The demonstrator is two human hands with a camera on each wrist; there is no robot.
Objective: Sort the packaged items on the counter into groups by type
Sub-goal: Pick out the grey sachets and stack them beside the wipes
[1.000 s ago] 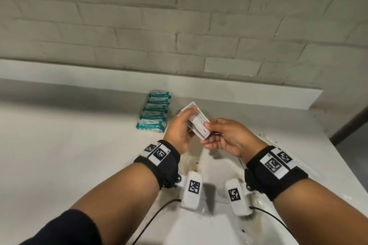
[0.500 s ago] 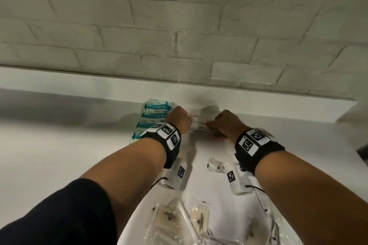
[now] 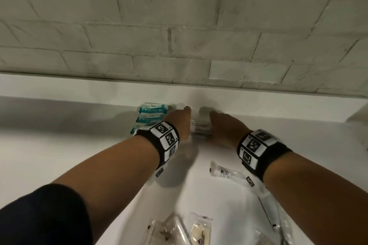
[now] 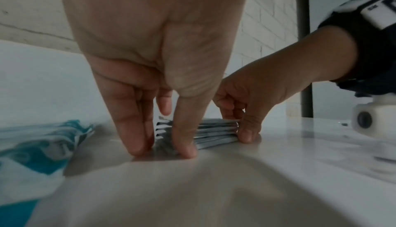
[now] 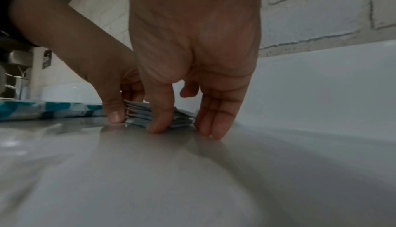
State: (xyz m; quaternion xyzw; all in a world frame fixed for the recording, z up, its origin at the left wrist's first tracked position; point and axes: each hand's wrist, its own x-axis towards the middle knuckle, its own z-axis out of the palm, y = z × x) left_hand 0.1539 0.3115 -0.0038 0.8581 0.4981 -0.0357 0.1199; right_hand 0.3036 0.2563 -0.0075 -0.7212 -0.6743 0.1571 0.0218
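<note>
A stack of thin white sachets (image 3: 200, 127) stands on the white counter (image 3: 59, 155) close to the back wall, just right of a row of teal-and-white packets (image 3: 152, 113). My left hand (image 3: 184, 119) pinches the stack's left end. In the left wrist view the hand (image 4: 161, 146) has thumb in front, fingers behind and tips on the counter around the sachets (image 4: 216, 134). My right hand (image 3: 221, 125) holds the right end. The right wrist view shows this hand (image 5: 183, 125) straddling the sachets (image 5: 137, 115) the same way.
A clear syringe packet (image 3: 225, 172) lies nearer me, below my right wrist. Several clear pouches (image 3: 179, 228) and a long packet (image 3: 268, 213) lie at the near edge. The brick wall (image 3: 179, 36) rises right behind the stack.
Both hands carried the sachet stack from mid-air near me to the back of the counter and lowered it beside the teal packets. The camera view tipped forward.
</note>
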